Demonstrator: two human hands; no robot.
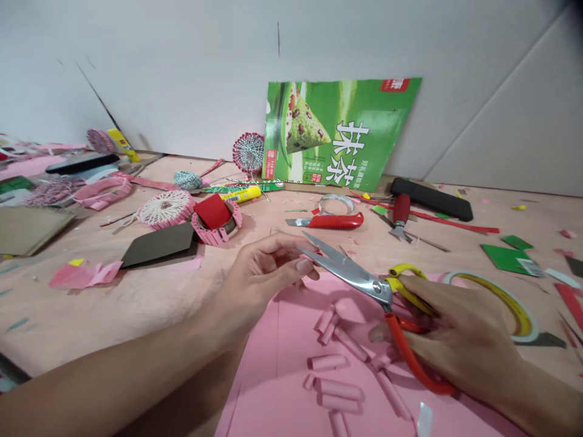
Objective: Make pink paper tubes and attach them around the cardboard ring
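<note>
My left hand (262,276) pinches a small piece of pink paper (304,257) at the tips of the steel scissor blades (350,270). My right hand (460,343) grips the red scissor handles (410,358), and the blades stand apart. Below both hands lies a pink paper sheet (268,388), with several short rolled pink paper tubes (327,362) scattered on it. Part of the sheet is hidden under my right hand.
Past the hands lie a red utility knife (334,221), a red-handled tool (401,212), and a ring of pink paper rolls (216,227). A yellow tape roll (496,303) sits on the right. Green printed card (341,133) leans against the white wall.
</note>
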